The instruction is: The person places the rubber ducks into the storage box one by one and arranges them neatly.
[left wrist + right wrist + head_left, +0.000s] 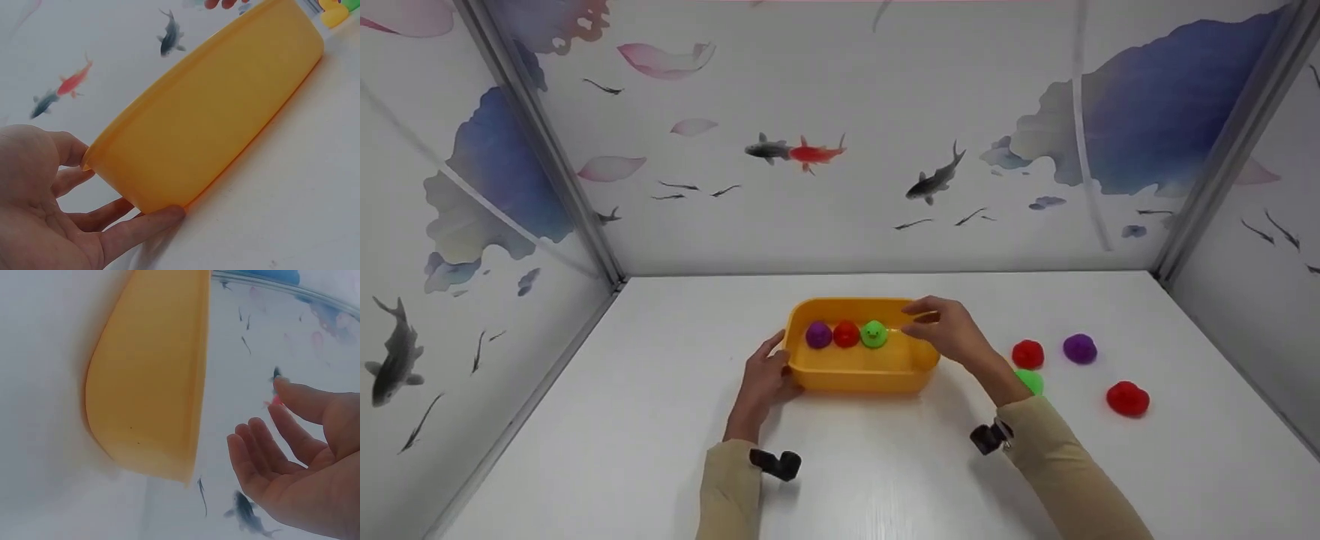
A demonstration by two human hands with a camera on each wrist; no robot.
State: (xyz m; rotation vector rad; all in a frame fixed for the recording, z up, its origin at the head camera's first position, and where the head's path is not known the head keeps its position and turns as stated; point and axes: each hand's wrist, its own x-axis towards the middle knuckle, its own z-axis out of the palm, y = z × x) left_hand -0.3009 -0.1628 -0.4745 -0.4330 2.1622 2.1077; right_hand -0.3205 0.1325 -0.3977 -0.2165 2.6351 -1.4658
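A yellow plastic basin (859,382) stands on the white table. Purple (819,335), red (846,334) and green (874,334) toy ducks sit in a row inside it, and a rounded yellow shape (924,354) shows at its right end, partly under the right hand. My left hand (763,382) holds the basin's left end, thumb at the rim and fingers against the outer wall in the left wrist view. Over the right end, my right hand (949,330) is empty, its thumb and bent fingers (256,455) apart.
Right of the basin lie two red toys (1027,354) (1128,399), a purple toy (1080,349) and a green toy (1030,381) partly behind the right forearm. The left wrist view shows a yellow duck (334,14) there too. Printed white walls enclose the table on three sides.
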